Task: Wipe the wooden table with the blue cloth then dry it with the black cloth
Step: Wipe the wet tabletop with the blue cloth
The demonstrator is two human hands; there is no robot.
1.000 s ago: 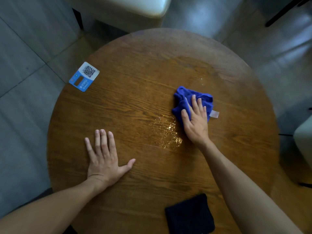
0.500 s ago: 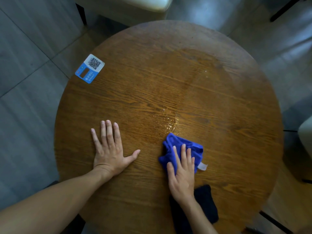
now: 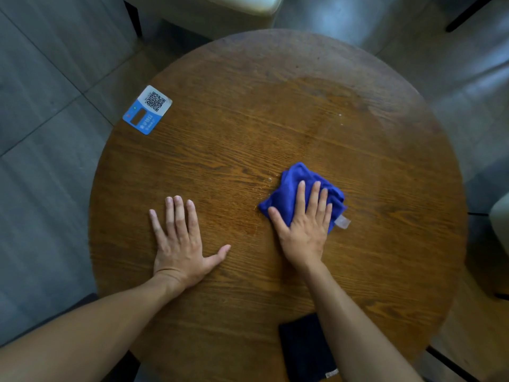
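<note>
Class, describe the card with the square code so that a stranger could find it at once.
Start at the round wooden table. Look to its far left edge, away from both hands. There lies a small card, the only flat printed thing, white with a code above and blue below.

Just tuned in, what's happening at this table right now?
A person is wiping a round wooden table. The right hand presses a crumpled blue cloth flat near the middle; the left hand lies flat on the wood. The black cloth lies untouched at the near edge. A QR card sits far left.
</note>
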